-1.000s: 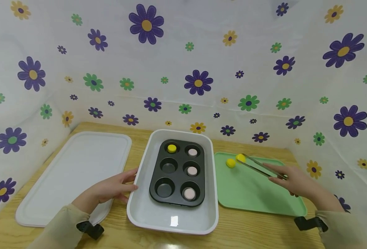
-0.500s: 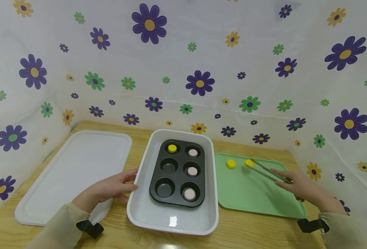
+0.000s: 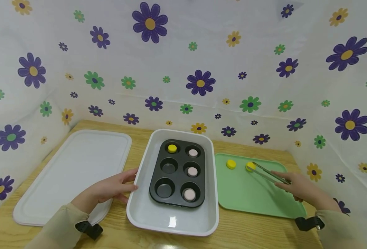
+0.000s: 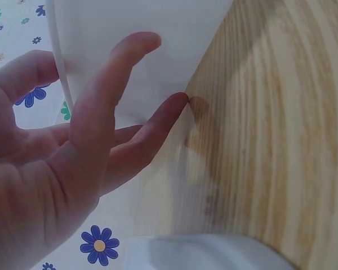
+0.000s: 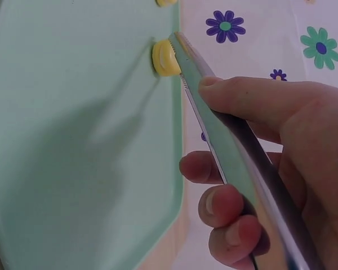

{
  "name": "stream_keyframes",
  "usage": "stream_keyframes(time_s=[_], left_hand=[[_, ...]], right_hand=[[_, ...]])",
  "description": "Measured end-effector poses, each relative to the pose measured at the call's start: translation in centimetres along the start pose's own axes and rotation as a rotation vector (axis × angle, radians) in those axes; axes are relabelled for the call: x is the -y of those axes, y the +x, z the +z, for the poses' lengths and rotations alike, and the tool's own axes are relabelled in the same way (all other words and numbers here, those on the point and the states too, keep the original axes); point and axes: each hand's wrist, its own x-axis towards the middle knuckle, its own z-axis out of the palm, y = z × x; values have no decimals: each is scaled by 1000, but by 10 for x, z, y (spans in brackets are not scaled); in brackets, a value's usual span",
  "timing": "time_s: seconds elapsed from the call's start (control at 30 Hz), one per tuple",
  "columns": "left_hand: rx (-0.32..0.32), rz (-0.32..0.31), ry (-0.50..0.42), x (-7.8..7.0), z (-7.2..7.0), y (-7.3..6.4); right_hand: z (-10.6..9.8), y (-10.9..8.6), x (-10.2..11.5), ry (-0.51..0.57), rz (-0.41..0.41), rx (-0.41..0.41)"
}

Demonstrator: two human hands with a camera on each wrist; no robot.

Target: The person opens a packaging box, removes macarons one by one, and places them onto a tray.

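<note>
My right hand [image 3: 298, 186] grips metal tongs [image 3: 269, 174] over the green tray [image 3: 258, 193]. Their tips lie on either side of a yellow macaron-like piece [image 3: 250, 166], close over the tray's far part. Left of it on that tray is a second yellow piece [image 3: 231, 164]. My left hand [image 3: 109, 190] touches the left wall of the white bin [image 3: 174, 221], its fingers fairly straight in the left wrist view. Inside the bin sits a dark muffin pan [image 3: 177, 183]. Its left column has a yellow piece [image 3: 172, 148] in the far cup; the right column holds pale pink pieces [image 3: 189, 194].
A white tray [image 3: 77, 173] lies on the wooden table [image 3: 252, 228] at the left, partly under my left forearm. Flower-printed cloth [image 3: 171, 58] rises behind and at both sides. The green tray stands close against the bin's right wall.
My right hand has shifted right with the tongs and the yellow piece, away from the other one, and the piece is now a little nearer me. My left hand has stayed at the bin.
</note>
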Motion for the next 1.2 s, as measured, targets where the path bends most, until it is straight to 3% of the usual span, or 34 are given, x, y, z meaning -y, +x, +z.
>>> stream_keyframes(time_s=[0.27,0.7,1.2], left_hand=[[3,0,5,0,0,0],[6,4,17,-1,0,-1],[7,3,16,-2,1,-1]], right_hand=[[2,1,-2,64,49,29],[1,0,0,66,17,-22],[-6,17,54,-83,-118,-69]])
